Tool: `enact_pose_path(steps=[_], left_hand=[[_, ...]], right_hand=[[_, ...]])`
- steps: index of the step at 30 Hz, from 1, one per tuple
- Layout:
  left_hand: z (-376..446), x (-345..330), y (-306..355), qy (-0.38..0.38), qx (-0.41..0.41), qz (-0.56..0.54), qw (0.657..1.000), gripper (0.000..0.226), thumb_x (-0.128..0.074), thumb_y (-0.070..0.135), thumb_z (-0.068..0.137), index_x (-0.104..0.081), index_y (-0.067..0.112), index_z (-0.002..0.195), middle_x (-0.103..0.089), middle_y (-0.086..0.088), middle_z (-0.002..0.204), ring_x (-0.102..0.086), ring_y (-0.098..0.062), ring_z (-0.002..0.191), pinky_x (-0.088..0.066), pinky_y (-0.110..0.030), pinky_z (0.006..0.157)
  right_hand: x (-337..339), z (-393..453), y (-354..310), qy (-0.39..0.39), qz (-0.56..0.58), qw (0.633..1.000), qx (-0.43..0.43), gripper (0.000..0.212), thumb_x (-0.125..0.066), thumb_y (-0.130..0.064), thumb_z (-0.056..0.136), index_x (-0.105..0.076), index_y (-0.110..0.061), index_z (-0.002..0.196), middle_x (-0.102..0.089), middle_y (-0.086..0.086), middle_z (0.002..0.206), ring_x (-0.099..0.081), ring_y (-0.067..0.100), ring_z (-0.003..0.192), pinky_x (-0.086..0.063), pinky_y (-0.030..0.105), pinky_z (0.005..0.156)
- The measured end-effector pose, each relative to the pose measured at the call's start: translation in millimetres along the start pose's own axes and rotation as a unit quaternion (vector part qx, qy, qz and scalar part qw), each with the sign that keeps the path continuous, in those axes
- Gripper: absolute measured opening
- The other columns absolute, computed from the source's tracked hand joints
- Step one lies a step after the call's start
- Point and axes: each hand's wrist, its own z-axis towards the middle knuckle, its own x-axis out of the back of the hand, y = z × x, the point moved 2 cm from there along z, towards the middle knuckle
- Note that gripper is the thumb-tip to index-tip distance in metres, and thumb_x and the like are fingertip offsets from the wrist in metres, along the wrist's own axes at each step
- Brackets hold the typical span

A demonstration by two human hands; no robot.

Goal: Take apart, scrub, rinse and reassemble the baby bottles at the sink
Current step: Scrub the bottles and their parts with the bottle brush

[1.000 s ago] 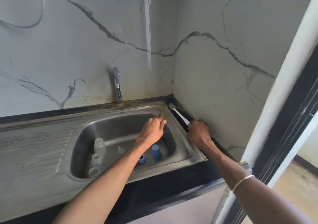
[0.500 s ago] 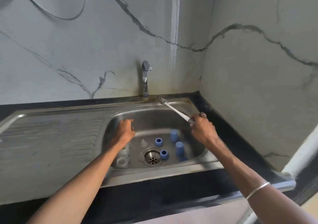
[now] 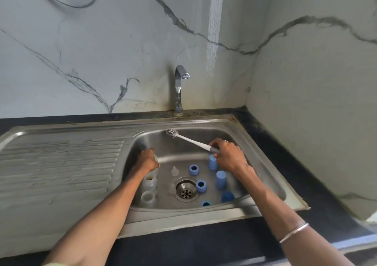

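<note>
Draining board: the ribbed steel board (image 3: 61,163) lay left of the basin, part of the same sink (image 3: 271,159) set in a dark counter (image 3: 204,243).
Left hand: the left hand (image 3: 147,160) was down at the basin's left wall, its fingers curled over the top of a clear bottle (image 3: 156,159); most of that bottle was hidden, so how firm the grip was could not be told.
Clear bottles: two more open-topped clear bottles (image 3: 150,183) (image 3: 148,197) stood upright in a row just in front of that hand.
Teat: a small clear teat (image 3: 174,171) stood on the basin floor, near the drain (image 3: 186,189).
Tap: the tap (image 3: 179,88) rose behind the basin, with no water running.
Brush: the bottle brush (image 3: 189,140) slanted over the basin, bristles up and to the left.
Blue parts: rings (image 3: 193,169) (image 3: 201,186) and caps (image 3: 212,162) (image 3: 221,180) were scattered right of the drain.
Right hand: the right hand (image 3: 229,156) was clamped round the brush's grey grip.
Bangle: a thin metal bangle (image 3: 293,232) circled the right wrist.
</note>
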Motion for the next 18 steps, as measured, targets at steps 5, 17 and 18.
enact_pose_path(steps=[5, 17, 18], left_hand=[[12, -9, -6, 0.005, -0.013, 0.026, 1.000, 0.069, -0.069, 0.001, 0.085, -0.044, 0.012, 0.148, -0.046, -0.021, 0.147, -0.046, -0.035, 0.136, -0.038, -0.034, 0.110], [14, 4, -6, 0.048, -0.017, -0.008, 0.999, 0.050, -0.090, 0.019, 0.069, -0.070, 0.008, 0.114, -0.069, -0.016, 0.115, -0.065, -0.032, 0.107, -0.052, -0.031, 0.087], [14, 6, -6, 0.055, -0.019, -0.012, 0.998, 0.050, -0.091, 0.022, 0.066, -0.071, 0.010, 0.110, -0.070, -0.015, 0.111, -0.066, -0.030, 0.103, -0.052, -0.031, 0.083]], right_hand=[[-12, 15, 0, -0.035, 0.027, 0.999, -0.024, 0.037, -0.063, -0.016, 0.089, -0.063, -0.029, 0.124, -0.069, 0.003, 0.116, -0.064, 0.023, 0.104, -0.053, 0.038, 0.091], [-8, 22, 0, -0.024, 0.082, 0.996, 0.006, 0.036, -0.063, -0.013, 0.090, -0.065, -0.027, 0.123, -0.069, 0.002, 0.112, -0.063, 0.019, 0.098, -0.052, 0.033, 0.086], [-8, 22, 1, -0.025, 0.086, 0.996, 0.006, 0.035, -0.063, -0.013, 0.090, -0.065, -0.027, 0.123, -0.069, 0.002, 0.112, -0.063, 0.019, 0.099, -0.052, 0.034, 0.088]])
